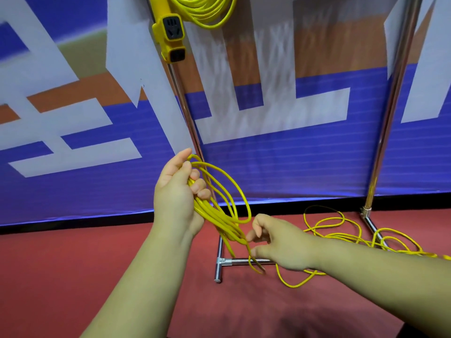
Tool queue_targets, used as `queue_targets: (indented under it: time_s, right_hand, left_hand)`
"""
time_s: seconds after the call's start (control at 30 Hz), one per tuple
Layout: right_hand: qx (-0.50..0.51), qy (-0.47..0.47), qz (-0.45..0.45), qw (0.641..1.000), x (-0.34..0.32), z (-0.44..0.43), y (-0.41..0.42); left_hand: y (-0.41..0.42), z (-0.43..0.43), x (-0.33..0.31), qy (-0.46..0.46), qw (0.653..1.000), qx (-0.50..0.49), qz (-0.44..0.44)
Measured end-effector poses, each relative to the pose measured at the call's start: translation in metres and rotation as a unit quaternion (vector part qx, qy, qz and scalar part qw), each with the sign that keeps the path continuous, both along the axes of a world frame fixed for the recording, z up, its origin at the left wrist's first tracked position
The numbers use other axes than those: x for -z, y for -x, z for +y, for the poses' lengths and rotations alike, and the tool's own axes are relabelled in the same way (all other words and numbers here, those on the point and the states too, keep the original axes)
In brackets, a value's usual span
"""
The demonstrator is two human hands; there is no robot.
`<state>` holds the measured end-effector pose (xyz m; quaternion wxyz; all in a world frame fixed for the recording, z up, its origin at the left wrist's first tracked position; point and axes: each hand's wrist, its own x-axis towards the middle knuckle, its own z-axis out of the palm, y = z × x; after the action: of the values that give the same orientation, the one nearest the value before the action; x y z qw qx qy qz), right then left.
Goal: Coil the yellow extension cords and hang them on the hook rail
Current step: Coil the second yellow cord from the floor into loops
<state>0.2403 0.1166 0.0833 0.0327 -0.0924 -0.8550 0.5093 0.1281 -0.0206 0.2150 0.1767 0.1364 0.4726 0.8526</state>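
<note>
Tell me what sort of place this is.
Probably an indoor hall or event space, not a home: a large printed banner forms the backdrop, the floor is red, and a chrome rack stands on it with a coiled cord hanging at its top.

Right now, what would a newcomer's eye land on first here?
The left hand gripping loops of thin yellow extension cord at centre, the right hand pinching their lower end. A loose yellow tangle sprawls over the red floor at right; a yellow socket block hangs up top.
</note>
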Motion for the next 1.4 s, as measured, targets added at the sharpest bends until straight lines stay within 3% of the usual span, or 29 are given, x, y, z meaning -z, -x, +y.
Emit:
queue_targets:
  time_s: [0.33, 0.53, 0.73, 0.87, 1.0, 1.17, 1.4]
  right_hand:
    - [-0.06, 0.116, -0.049, 0.99, 0.003, -0.012, 0.014]
    - [-0.027, 0.075, -0.09, 0.993, 0.011, -0.002, -0.004]
    - [0.014, 0.061, -0.095, 0.994, 0.007, 0.028, -0.015]
    - [0.069, 0.071, -0.06, 0.993, 0.002, 0.027, -0.01]
    - [0.117, 0.124, 0.007, 0.985, -0.022, 0.022, -0.002]
    - [0.064, 0.171, 0.077, 0.98, -0.066, 0.014, -0.004]
    - [0.015, 0.155, 0.124, 0.98, -0.105, 0.015, -0.026]
  left_hand:
    - [0.03, -0.024, 0.008, -0.028, 0.994, -0.083, -0.06]
    - [0.078, -0.058, 0.02, -0.049, 0.979, -0.171, -0.099]
    - [0.094, -0.074, 0.04, 0.019, 0.975, -0.196, -0.101]
    - [0.086, -0.068, 0.042, 0.057, 0.986, -0.14, -0.065]
    - [0.062, -0.056, 0.045, 0.156, 0.986, -0.029, 0.049]
    - [0.022, -0.04, 0.051, 0.291, 0.929, 0.131, 0.187]
    - [-0.002, -0.026, 0.05, 0.32, 0.88, 0.244, 0.251]
